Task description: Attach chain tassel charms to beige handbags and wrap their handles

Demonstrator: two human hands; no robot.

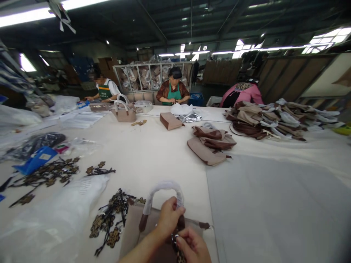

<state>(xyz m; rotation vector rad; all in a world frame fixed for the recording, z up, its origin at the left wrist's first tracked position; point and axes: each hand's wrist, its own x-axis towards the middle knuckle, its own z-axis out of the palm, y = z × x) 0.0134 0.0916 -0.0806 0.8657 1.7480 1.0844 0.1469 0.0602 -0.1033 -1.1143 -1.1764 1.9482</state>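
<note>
A taupe handbag (pixel 133 226) with brown trim lies in front of me at the table's near edge. Its handle (pixel 164 185) is wrapped in white film and arches up. My left hand (pixel 169 216) is closed around the right side of that handle, near its base. Just below, my right hand (pixel 192 244) pinches a metal ring of a bag charm (pixel 179 255), whose patterned part hangs down over the bag. The ring lies close to the handle base; whether it passes around anything there I cannot tell. Left of the bag sits a pile of flower-shaped charms (pixel 113 219) with black cords.
More charms (pixel 55 171) lie at left by a blue bag (pixel 37 160) and clear plastic (pixel 55 215). Several taupe bags (pixel 211 146) are stacked ahead right, with a larger heap (pixel 260 118) beyond. Co-workers, one in a green apron (pixel 174 94), work across the table.
</note>
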